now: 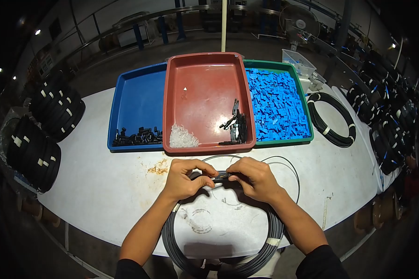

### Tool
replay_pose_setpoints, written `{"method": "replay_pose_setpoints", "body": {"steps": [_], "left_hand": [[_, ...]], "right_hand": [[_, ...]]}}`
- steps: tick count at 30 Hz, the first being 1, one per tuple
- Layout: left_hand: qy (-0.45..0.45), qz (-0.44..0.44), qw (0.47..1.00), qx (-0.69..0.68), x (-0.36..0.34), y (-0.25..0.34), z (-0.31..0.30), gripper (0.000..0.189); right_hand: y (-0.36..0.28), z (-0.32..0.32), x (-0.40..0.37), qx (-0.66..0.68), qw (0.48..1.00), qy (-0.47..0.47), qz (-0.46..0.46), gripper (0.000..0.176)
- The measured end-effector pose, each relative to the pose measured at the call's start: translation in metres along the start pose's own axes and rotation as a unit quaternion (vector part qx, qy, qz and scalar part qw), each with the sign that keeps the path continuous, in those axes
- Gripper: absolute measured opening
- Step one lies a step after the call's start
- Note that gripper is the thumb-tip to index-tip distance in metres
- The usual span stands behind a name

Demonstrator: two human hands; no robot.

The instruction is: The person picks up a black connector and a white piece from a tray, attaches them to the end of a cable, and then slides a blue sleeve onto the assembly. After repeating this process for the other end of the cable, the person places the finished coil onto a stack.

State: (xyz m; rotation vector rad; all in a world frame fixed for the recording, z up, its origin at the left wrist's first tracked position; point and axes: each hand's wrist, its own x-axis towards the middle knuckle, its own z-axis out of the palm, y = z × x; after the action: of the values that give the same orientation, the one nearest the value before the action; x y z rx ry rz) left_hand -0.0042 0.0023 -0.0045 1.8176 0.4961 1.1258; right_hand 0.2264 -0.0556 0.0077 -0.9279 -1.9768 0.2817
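Observation:
A coil of black cable (169, 235) lies at the table's near edge, bound with pale tape, with a loose loop running off to the right. Above its far side, my left hand (187, 179) pinches one end of a small black connector piece (222, 177). From the other side my right hand (256, 178) has its thumb and fingers closed on the same piece. A yellowish bit shows in the middle of it; the fingers hide the rest.
Beyond my hands stand a red tray (205, 149) with clear plastic bits and black parts, a blue tray (139, 76) with black pieces, and a green tray (307, 125) full of blue parts. Cable coils (331, 118) sit right, with stacked coils (35, 153) left.

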Motion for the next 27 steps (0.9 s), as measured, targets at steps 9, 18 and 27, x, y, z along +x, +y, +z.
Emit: {"method": "replay_pose_setpoints", "body": {"steps": [9, 18, 27], "left_hand": [[-0.05, -0.005, 0.998, 0.026, 0.0001, 0.006, -0.0008, 0.022], [-0.057, -0.033, 0.998, -0.015, 0.0005, 0.0049, -0.0014, 0.013], [-0.05, -0.01, 0.998, 0.025, 0.0017, 0.0075, 0.0018, 0.016]], "right_hand": [[-0.0014, -0.0017, -0.0015, 0.005, 0.999, -0.026, -0.028, 0.019], [-0.0015, 0.0003, -0.0002, 0.016, 0.999, -0.031, -0.022, 0.019], [0.0007, 0.0015, -0.0001, -0.007, 0.999, -0.014, -0.04, 0.02]]}}
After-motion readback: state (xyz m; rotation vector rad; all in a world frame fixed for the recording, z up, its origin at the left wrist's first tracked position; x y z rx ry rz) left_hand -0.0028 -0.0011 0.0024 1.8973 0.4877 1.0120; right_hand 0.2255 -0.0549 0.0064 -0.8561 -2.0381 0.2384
